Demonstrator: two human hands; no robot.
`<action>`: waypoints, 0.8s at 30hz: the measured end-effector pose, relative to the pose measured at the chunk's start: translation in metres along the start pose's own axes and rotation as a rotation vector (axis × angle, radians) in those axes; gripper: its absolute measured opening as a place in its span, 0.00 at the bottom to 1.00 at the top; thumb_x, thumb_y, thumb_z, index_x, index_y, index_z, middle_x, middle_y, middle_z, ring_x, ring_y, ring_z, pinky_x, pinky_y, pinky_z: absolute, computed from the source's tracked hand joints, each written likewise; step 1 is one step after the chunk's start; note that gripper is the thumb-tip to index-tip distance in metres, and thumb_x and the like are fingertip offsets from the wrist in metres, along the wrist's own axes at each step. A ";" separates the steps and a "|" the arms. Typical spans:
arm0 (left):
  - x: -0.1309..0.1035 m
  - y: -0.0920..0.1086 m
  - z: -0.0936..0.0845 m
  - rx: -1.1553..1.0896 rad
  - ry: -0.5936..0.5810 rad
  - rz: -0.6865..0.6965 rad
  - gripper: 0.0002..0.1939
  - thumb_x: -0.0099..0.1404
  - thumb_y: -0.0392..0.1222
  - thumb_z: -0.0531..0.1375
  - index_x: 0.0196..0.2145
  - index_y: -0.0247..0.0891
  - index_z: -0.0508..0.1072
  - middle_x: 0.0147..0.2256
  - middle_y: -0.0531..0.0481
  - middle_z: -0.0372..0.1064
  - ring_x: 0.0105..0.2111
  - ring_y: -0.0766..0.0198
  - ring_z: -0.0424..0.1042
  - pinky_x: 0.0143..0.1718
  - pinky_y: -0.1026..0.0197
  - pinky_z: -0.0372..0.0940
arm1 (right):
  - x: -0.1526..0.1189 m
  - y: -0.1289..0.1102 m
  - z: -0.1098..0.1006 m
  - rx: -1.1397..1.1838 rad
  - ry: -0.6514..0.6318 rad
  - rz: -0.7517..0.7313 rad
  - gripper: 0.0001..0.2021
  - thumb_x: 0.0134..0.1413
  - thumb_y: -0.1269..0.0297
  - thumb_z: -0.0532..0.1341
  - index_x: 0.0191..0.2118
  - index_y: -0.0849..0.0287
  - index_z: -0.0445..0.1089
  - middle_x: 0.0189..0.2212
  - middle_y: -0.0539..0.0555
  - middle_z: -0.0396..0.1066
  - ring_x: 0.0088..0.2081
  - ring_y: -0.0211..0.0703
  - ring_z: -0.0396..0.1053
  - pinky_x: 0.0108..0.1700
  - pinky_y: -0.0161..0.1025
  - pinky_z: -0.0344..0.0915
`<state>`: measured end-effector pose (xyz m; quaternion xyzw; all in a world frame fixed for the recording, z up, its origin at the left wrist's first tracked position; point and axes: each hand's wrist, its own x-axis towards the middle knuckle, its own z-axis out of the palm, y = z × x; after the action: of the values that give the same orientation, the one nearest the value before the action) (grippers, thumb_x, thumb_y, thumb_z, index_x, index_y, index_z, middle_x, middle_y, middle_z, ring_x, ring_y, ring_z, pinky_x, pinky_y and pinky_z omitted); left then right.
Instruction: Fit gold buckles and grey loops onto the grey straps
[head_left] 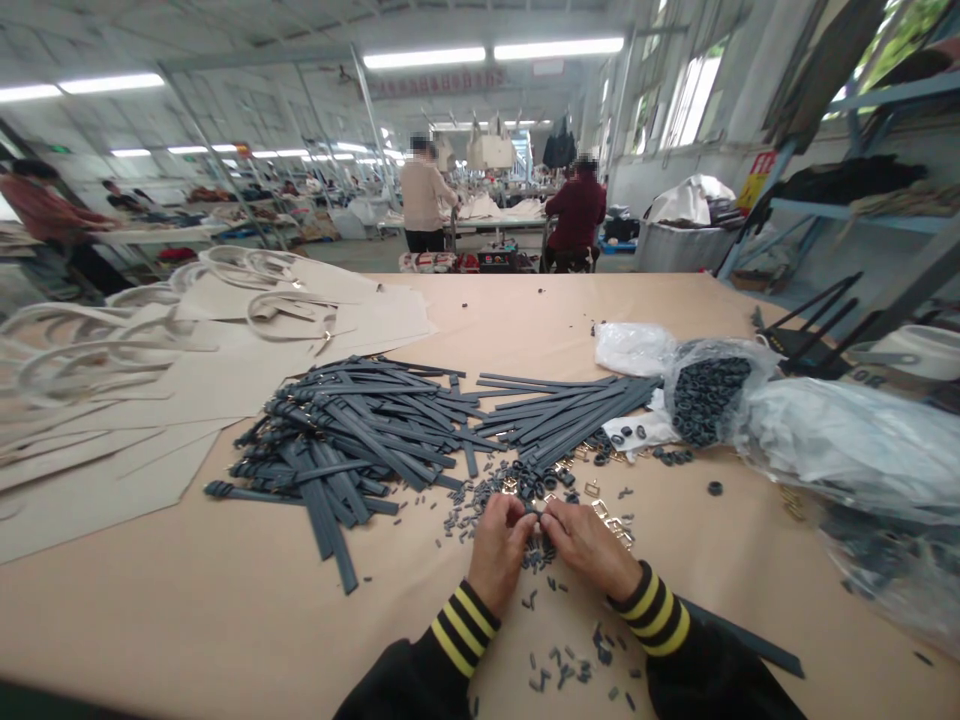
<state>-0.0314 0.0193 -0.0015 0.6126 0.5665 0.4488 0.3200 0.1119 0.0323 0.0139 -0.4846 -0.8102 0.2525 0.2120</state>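
Note:
My left hand point(498, 552) and my right hand point(591, 545) meet at the fingertips over a heap of small dark pieces. Both are closed in a pinch, and the small dark thing between them is mostly hidden by the fingers. A dark strap point(750, 638) comes out from under my right forearm; whether it runs up to my fingers I cannot tell. Just beyond the hands lie dark loops point(534, 482) and gold rectangular buckles point(611, 522). Short dark pieces point(463, 510) are scattered to the left, with more point(566, 668) between my forearms.
A pile of straps with buckles point(337, 440) lies left of centre, and plain straps point(574, 415) fan out ahead. Beige bag panels point(225, 375) cover the table's left. Plastic bags, one full of dark loops point(705, 395), stand at right. Other people point(426, 195) work farther back.

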 end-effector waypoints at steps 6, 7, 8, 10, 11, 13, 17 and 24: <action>-0.002 -0.002 -0.003 -0.350 -0.209 -0.138 0.08 0.58 0.42 0.52 0.25 0.37 0.60 0.24 0.54 0.61 0.25 0.67 0.66 0.28 0.63 0.64 | -0.001 0.005 -0.008 0.014 -0.082 -0.046 0.11 0.57 0.69 0.46 0.24 0.58 0.56 0.20 0.48 0.61 0.24 0.37 0.60 0.26 0.32 0.50; -0.002 -0.002 -0.003 -0.390 -0.222 -0.166 0.08 0.58 0.42 0.53 0.25 0.36 0.60 0.24 0.54 0.62 0.25 0.68 0.67 0.27 0.64 0.64 | -0.002 0.005 -0.010 0.007 -0.093 -0.050 0.11 0.57 0.69 0.46 0.24 0.58 0.57 0.20 0.48 0.61 0.24 0.36 0.60 0.26 0.32 0.50; -0.002 -0.002 -0.003 -0.421 -0.232 -0.194 0.08 0.57 0.43 0.55 0.25 0.36 0.60 0.23 0.54 0.64 0.23 0.69 0.67 0.26 0.65 0.63 | -0.002 0.006 -0.011 0.000 -0.103 -0.055 0.11 0.57 0.68 0.47 0.24 0.58 0.57 0.20 0.48 0.61 0.23 0.36 0.60 0.26 0.32 0.49; -0.002 -0.001 -0.004 -0.476 -0.258 -0.255 0.09 0.55 0.43 0.56 0.25 0.35 0.60 0.21 0.54 0.65 0.20 0.70 0.66 0.23 0.67 0.62 | -0.002 0.005 -0.014 0.000 -0.128 -0.073 0.11 0.57 0.68 0.47 0.24 0.58 0.57 0.20 0.47 0.61 0.23 0.36 0.59 0.26 0.32 0.49; -0.002 0.000 -0.005 -0.500 -0.277 -0.286 0.10 0.55 0.43 0.57 0.25 0.35 0.59 0.20 0.54 0.65 0.18 0.71 0.65 0.21 0.68 0.62 | -0.002 0.005 -0.016 0.009 -0.142 -0.082 0.11 0.57 0.67 0.47 0.24 0.58 0.57 0.20 0.47 0.60 0.23 0.36 0.59 0.26 0.32 0.50; -0.002 0.001 -0.005 -0.538 -0.303 -0.327 0.11 0.54 0.44 0.57 0.25 0.35 0.58 0.16 0.55 0.65 0.15 0.72 0.63 0.17 0.69 0.59 | -0.002 0.003 -0.018 0.032 -0.163 -0.100 0.12 0.58 0.66 0.46 0.24 0.58 0.57 0.20 0.47 0.60 0.23 0.35 0.59 0.27 0.32 0.50; -0.001 0.002 -0.006 -0.647 -0.316 -0.301 0.13 0.54 0.45 0.58 0.28 0.37 0.57 0.14 0.57 0.64 0.12 0.72 0.62 0.14 0.71 0.57 | -0.002 0.002 -0.017 0.072 -0.179 -0.112 0.13 0.59 0.64 0.45 0.25 0.58 0.57 0.20 0.47 0.60 0.24 0.36 0.59 0.27 0.32 0.52; -0.004 -0.004 0.000 -0.774 -0.385 -0.362 0.15 0.53 0.47 0.60 0.28 0.36 0.57 0.17 0.54 0.67 0.13 0.73 0.63 0.14 0.72 0.58 | -0.002 -0.007 -0.007 0.189 -0.046 -0.048 0.11 0.60 0.63 0.41 0.31 0.57 0.56 0.23 0.49 0.62 0.26 0.38 0.63 0.28 0.34 0.55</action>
<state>-0.0327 0.0165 -0.0061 0.4117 0.3855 0.4420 0.6975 0.1118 0.0291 0.0235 -0.4369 -0.7988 0.3337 0.2442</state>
